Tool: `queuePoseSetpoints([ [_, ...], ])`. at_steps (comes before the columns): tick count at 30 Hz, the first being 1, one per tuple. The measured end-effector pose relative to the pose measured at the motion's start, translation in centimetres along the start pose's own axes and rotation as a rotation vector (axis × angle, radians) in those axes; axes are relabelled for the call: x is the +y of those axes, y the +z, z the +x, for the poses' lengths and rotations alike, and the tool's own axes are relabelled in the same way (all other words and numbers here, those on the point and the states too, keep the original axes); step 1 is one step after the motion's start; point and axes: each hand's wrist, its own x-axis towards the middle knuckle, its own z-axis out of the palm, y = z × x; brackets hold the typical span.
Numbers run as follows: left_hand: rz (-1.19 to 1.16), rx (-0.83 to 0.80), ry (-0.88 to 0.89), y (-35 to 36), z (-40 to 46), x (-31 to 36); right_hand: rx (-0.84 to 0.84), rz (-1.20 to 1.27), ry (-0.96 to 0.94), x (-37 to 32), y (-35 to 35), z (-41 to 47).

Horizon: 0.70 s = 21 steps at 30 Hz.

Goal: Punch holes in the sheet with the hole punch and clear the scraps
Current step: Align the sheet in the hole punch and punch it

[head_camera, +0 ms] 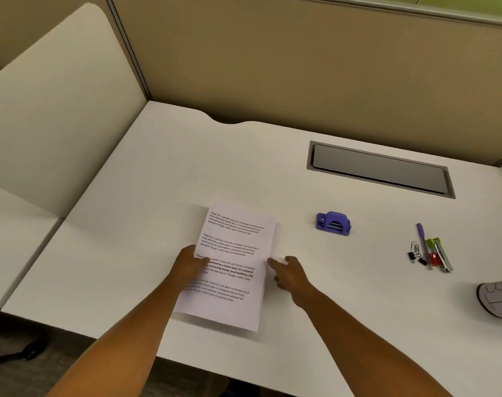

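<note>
A printed white sheet (229,253) lies on the white desk (129,239), slightly raised along its left side. My left hand (189,262) grips the sheet's left edge, with the thumb over the text. My right hand (290,272) pinches the middle of the right edge between its fingertips. A purple hole punch (333,223) sits on the desk to the right of the sheet, apart from both hands. No scraps are visible.
At the far right lie a purple pen (423,245), a green stapler (440,255), paper clips and binder clips (415,252). A grey cup (497,299) stands at the right edge. A grey cable hatch (380,169) is set into the desk's back. Partition walls enclose the back and left.
</note>
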Motion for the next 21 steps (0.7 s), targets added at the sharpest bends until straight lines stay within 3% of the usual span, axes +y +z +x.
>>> queuePoseSetpoints([
  [6, -0.057, -0.071, 0.068, 1.5, -1.4, 2.3, -0.264, 0.320, 0.028, 0.1, -2.1, -1.8],
  [12, -0.130, -0.118, 0.078, 2.9, -2.8, 3.4, -0.159, 0.329, 0.008, 0.9, -3.0, -2.2],
  [17, -0.195, -0.113, 0.009, 3.4, -4.1, 2.5, -0.062, 0.491, 0.011, 2.0, -4.2, -2.1],
  [21, -0.561, -0.004, -0.125, 5.3, -6.0, 0.3, 0.000, 0.564, -0.018, 2.7, -4.8, -2.6],
])
